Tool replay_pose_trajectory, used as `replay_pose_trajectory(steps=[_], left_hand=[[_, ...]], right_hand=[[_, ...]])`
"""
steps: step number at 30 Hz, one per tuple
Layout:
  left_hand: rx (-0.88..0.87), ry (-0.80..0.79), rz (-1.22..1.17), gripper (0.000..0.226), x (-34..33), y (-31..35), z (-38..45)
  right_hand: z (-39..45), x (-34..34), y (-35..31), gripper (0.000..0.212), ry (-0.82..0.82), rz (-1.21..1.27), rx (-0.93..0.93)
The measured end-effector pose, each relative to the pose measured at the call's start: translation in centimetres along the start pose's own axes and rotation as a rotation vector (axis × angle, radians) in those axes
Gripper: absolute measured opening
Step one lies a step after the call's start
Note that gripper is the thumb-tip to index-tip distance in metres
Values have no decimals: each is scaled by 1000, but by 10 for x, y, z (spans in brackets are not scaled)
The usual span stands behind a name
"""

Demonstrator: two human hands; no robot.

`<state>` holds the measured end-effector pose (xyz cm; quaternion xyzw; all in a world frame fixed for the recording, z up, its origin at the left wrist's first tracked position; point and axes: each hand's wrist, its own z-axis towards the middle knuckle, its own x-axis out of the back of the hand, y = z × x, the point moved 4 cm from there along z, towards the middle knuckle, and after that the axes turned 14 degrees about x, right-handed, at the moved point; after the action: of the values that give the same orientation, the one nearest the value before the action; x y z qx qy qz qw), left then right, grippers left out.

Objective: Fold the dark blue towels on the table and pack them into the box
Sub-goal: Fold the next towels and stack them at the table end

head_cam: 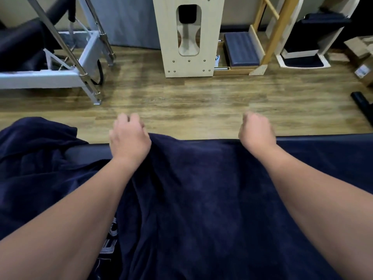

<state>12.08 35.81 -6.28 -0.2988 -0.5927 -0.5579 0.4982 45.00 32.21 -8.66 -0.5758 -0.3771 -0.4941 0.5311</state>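
A dark blue towel [201,188] lies spread over the dark padded table [333,146], reaching its far edge. My left hand [129,138] grips the towel's far left corner at that edge, fingers curled over it. At the far right corner, my right hand [255,132] has its fingers curled down over the towel's edge. The fingertips of both hands are hidden behind the edge. More dark blue towels [34,150] lie bunched in a heap at the left of the table. No box for packing is in view.
Beyond the table is wooden floor [181,102]. A grey metal exercise frame [60,73] stands at the back left, a pale wooden cabinet [188,37] at the back middle, a wooden ladder frame [270,37] and cardboard boxes [361,57] at the right.
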Motion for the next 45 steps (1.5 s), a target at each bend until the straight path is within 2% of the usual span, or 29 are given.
replay_pose_trajectory(steps=[1, 2, 5, 8, 11, 14, 16, 19, 21, 24, 26, 29, 31, 36, 39, 41, 43, 44, 45], left_hand=[[-123, -19, 80, 14, -5, 3, -8], [-230, -106, 193, 21, -13, 4, -17], [-373, -377, 505, 38, -31, -8, -41], [-344, -490, 597, 40, -30, -24, -56], [-343, -508, 672, 43, -26, -37, -65], [-358, -510, 737, 59, -21, -46, -74], [-361, -484, 710, 62, -16, -51, -79], [-320, -427, 548, 51, -3, -61, -87], [-274, -385, 470, 42, 9, -70, -89], [-169, -342, 468, 30, 29, -90, -83], [-42, -364, 517, 30, 42, -107, -77], [176, -504, 614, 53, 58, -134, -70], [210, -568, 586, 56, 64, -146, -66], [53, -563, 323, 19, 71, -152, -54], [-50, -610, 174, 14, 77, -154, -56], [-141, -634, 158, 12, 76, -156, -60], [-264, -647, 207, 43, 70, -156, -64], [-320, -663, 251, 61, 67, -153, -66], [-358, -686, 312, 72, 64, -149, -68]], right_hand=[[-2, -9, -2, 13, -67, 45, 20], [-6, -19, -4, 12, -158, 84, 42], [-32, -41, -19, 27, -329, 64, 159], [-48, -48, -28, 35, -307, -21, 218], [-49, -44, -27, 28, -247, -161, 144], [-44, -34, -27, 23, -143, -277, 134], [-34, -25, -29, 23, -70, -192, 96], [-20, -25, -38, 20, -129, 74, 5], [-29, -30, -55, 33, -234, 150, 45], [-66, -37, -85, 37, -250, 173, 142], [-99, -43, -105, 42, -268, 194, 210], [-153, -54, -141, 44, -313, 210, 299], [-185, -61, -163, 46, -353, 198, 336], [-243, -69, -221, 51, -422, 193, 305], [-274, -68, -260, 51, -382, 175, 287], [-292, -63, -284, 46, -304, 126, 293], [-309, -62, -303, 37, -209, 58, 281], [-317, -62, -310, 38, -212, -22, 248], [-326, -67, -315, 44, -287, -49, 198]])
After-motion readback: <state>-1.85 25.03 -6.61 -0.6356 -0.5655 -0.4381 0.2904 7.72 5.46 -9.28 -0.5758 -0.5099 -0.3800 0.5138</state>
